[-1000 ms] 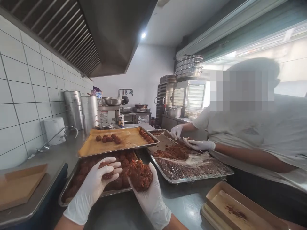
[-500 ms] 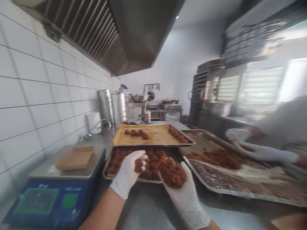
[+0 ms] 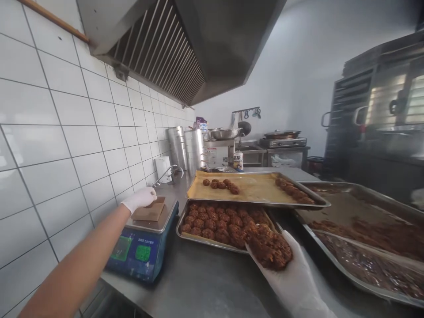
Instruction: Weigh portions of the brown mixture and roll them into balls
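Observation:
My left hand [image 3: 141, 198], in a white glove, reaches out to the left, its fingers curled down onto a brown paper tray [image 3: 149, 212] that lies on a blue scale [image 3: 141, 249]. What the fingers hold, if anything, is hidden. Low in the view my right hand [image 3: 293, 280], also gloved, is turned palm up. It cups a big lump of reddish-brown mixture [image 3: 269, 249]. Just beyond that lump a metal tray [image 3: 185, 234] holds several rolled balls [image 3: 215, 219] of the same mixture.
A second tray [image 3: 255, 191] lined with yellow paper rests above the first and carries a few balls at both ends. A large tray [image 3: 361, 282] with more mixture and plastic film lies to the right. A tiled wall, a tap [image 3: 172, 170] and steel pots [image 3: 185, 148] stand at the left and back.
The view has swung left and the co-worker is out of sight. My left hand went from beside the lump out to the paper tray on the scale. My right hand still holds the lump.

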### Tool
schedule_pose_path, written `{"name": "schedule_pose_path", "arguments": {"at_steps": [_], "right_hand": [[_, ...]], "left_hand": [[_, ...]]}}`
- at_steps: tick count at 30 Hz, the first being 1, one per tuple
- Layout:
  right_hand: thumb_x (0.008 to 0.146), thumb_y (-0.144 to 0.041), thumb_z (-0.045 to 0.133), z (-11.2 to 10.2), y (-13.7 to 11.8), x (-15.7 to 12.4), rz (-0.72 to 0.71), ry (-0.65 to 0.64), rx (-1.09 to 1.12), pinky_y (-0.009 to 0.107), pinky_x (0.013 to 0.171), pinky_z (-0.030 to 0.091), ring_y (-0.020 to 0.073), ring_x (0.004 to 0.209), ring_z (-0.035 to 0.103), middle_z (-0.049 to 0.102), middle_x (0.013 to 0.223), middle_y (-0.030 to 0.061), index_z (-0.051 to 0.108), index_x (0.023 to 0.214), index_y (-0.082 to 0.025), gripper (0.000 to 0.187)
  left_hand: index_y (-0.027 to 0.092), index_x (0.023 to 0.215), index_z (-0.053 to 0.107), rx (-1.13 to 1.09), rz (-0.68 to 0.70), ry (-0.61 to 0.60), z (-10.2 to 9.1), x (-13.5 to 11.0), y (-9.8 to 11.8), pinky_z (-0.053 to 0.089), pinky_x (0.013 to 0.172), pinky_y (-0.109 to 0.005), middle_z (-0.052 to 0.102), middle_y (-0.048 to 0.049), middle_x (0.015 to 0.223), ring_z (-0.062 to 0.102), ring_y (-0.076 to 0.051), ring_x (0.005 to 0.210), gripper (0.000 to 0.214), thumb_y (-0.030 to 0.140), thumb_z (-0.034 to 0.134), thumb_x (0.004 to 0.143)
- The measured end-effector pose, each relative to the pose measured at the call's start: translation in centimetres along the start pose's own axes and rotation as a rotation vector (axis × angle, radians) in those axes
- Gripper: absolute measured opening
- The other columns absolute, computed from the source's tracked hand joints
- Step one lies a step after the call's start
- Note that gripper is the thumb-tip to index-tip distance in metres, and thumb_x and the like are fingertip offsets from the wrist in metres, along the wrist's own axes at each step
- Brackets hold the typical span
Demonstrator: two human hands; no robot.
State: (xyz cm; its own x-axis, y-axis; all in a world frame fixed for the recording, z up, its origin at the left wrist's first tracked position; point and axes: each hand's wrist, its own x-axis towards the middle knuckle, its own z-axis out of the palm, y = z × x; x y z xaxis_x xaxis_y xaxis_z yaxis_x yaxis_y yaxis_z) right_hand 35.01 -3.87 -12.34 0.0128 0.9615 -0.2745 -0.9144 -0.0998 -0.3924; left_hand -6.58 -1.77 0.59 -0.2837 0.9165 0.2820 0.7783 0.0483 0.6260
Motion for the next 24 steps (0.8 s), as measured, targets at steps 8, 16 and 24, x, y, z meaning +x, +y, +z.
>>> {"name": "schedule_pose_path", "arguments": {"at_steps": [8,16,24], "right_hand": [[0.083,-0.029,0.074,-0.6,1.0,-1.0,0.029,-0.097,0.0,0.049,0.077,0.066,0.029,0.093,0.077,0.079,0.112,0.0063,0.072,0.117,-0.024,0.035],[0.087,-0.037,0.069,-0.9,0.7,-1.2,0.062,-0.114,-0.046,0.039,0.075,0.066,0.0249,0.091,0.077,0.079,0.113,0.0073,0.074,0.116,-0.024,0.033],[0.089,-0.038,0.06,0.3,0.3,-0.8,-0.005,0.042,-0.179,0.035,0.066,0.064,0.0273,0.094,0.077,0.061,0.143,0.0175,0.075,0.121,-0.017,0.041]], "left_hand": [[0.025,0.111,0.075,-0.161,0.475,-0.061,7.9,-8.6,8.7,0.047,0.088,-0.031,0.074,-0.0071,0.114,0.066,-0.023,0.098,0.024,0.027,0.057,0.094],[0.021,0.124,0.07,-0.398,0.629,-0.18,18.7,-15.0,12.8,0.051,0.094,-0.039,0.072,-0.0087,0.112,0.067,-0.025,0.099,0.041,0.022,0.075,0.084],[0.022,0.12,0.07,-0.449,0.646,-0.033,20.5,-15.5,11.9,0.055,0.089,-0.032,0.073,-0.0059,0.114,0.069,-0.021,0.096,0.033,0.02,0.071,0.087]]}}
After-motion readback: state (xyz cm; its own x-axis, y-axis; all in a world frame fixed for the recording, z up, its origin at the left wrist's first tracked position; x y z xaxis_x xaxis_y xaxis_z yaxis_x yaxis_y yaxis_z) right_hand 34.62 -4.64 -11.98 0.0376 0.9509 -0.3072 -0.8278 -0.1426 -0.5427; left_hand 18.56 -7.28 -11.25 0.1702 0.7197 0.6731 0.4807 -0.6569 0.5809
